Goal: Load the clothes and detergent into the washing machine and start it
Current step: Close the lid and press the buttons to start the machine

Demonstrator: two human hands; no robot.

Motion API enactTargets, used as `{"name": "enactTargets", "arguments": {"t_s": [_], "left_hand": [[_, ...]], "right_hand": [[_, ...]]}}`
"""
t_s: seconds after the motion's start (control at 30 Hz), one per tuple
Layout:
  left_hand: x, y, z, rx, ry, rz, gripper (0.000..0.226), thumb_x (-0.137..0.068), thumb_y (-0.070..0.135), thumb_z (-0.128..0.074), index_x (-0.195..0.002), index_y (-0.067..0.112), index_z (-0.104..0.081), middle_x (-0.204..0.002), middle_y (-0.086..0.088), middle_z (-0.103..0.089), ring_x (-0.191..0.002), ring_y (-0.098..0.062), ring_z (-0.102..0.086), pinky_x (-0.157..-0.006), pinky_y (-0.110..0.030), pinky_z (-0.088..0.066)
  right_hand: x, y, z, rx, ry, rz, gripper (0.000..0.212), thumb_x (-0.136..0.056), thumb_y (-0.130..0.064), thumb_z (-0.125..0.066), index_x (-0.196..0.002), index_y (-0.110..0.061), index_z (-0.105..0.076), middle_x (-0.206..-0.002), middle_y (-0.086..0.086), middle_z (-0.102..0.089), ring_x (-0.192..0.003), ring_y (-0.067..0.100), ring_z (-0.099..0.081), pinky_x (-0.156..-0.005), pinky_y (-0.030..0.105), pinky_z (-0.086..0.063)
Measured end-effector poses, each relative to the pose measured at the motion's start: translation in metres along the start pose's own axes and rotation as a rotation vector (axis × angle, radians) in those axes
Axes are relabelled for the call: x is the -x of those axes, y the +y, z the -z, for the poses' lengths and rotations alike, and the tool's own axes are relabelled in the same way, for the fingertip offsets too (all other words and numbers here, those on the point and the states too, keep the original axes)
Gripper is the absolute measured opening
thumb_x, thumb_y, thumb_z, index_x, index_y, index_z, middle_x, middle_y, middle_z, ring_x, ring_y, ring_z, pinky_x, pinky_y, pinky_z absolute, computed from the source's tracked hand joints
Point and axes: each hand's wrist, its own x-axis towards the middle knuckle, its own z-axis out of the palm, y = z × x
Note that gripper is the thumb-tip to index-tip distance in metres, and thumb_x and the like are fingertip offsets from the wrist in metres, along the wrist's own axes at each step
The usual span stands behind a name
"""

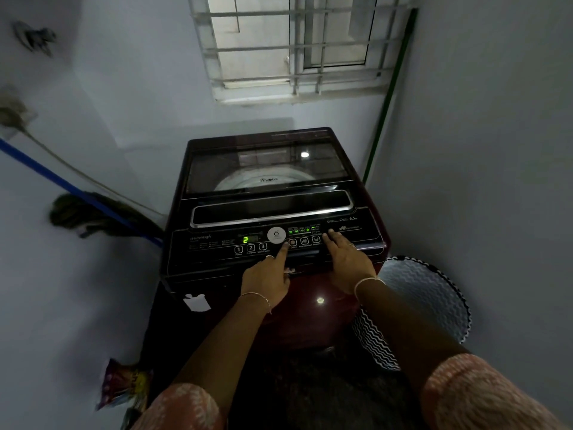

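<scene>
- a bright printed packet [124, 383] lies on the floor at the far left, low against the wall; what it holds cannot be read.
- a mop [77, 212] with a blue handle leans on the left wall, its head just beside the machine's left side.
- the washing machine [310, 305], dark red and top-loading, stands in the corner under the barred window [294, 48], directly ahead of both hands. its glass lid [266, 169] is down, and the pale drum rim shows through it.
- the control panel [210, 240] runs along the machine's near edge. a green "2" glows on its display [245, 239], above the numbered buttons [250, 248].
- the left hand [266, 280] reaches over the machine's front edge. its index finger is straight, with the tip on the panel between the button marked 3 and the delay button, just below the round white badge [276, 234]. the other fingers are tucked under and grip nothing.
- the right hand [347, 259] lies flat on the right part of the panel, fingers straight and together, tips near the lit indicators; it grips nothing.
- a laundry basket [434, 299] with a black and white zigzag pattern stands on the floor, just beside the machine's right side and below the right wrist.
- a green pole [384, 110] stands in the right corner behind the machine.
</scene>
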Motion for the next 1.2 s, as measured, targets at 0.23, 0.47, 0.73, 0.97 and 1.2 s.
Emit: {"name": "enactTargets", "arguments": {"t_s": [0.23,0.47,0.73,0.97,1.2], "left_hand": [[0.003,-0.004,-0.001,0.034,0.034,0.014,0.066,-0.093,0.028,-0.047,-0.151,0.029,-0.016,-0.113,-0.001,-0.06,-0.099,-0.018,-0.061,-0.068,-0.028,-0.045],[0.003,-0.004,-0.002,0.018,0.016,0.021,0.066,-0.095,0.03,-0.044,-0.153,0.029,-0.013,-0.111,-0.002,-0.058,-0.097,-0.018,-0.06,-0.067,-0.028,-0.045],[0.006,-0.002,-0.008,0.042,-0.007,0.043,0.072,-0.093,0.032,-0.046,-0.153,0.03,-0.006,-0.104,-0.002,-0.061,-0.091,-0.018,-0.062,-0.068,-0.03,-0.048],[0.009,-0.001,-0.008,0.039,-0.034,0.06,0.076,-0.094,0.033,-0.047,-0.153,0.032,0.002,-0.103,-0.005,-0.061,-0.088,-0.019,-0.062,-0.066,-0.029,-0.044],[0.01,0.0,-0.009,0.045,-0.032,0.069,0.077,-0.095,0.033,-0.046,-0.152,0.032,0.005,-0.1,-0.005,-0.063,-0.085,-0.018,-0.061,-0.063,-0.027,-0.043]], "right_hand": [[-0.001,0.003,-0.002,0.007,0.01,0.022,0.083,-0.085,-0.009,-0.055,-0.154,-0.02,-0.011,-0.162,-0.003,-0.005,-0.149,0.014,-0.01,-0.114,0.036,-0.033],[-0.001,0.005,-0.004,0.029,0.004,0.035,0.082,-0.084,-0.011,-0.056,-0.154,-0.019,-0.012,-0.162,-0.001,-0.004,-0.149,0.016,-0.01,-0.114,0.038,-0.033],[0.001,0.004,-0.008,0.095,0.034,0.068,0.082,-0.084,-0.014,-0.054,-0.153,-0.021,-0.009,-0.161,0.007,-0.007,-0.149,0.023,-0.011,-0.112,0.043,-0.035],[0.004,0.001,-0.008,0.16,-0.012,0.056,0.086,-0.085,-0.01,-0.052,-0.153,-0.027,-0.003,-0.161,0.011,0.005,-0.15,0.027,0.0,-0.116,0.046,-0.027],[0.0,-0.006,-0.003,0.121,0.006,0.022,0.08,-0.087,-0.015,-0.056,-0.152,-0.029,-0.012,-0.161,0.012,-0.005,-0.149,0.028,-0.009,-0.113,0.047,-0.032]]}}
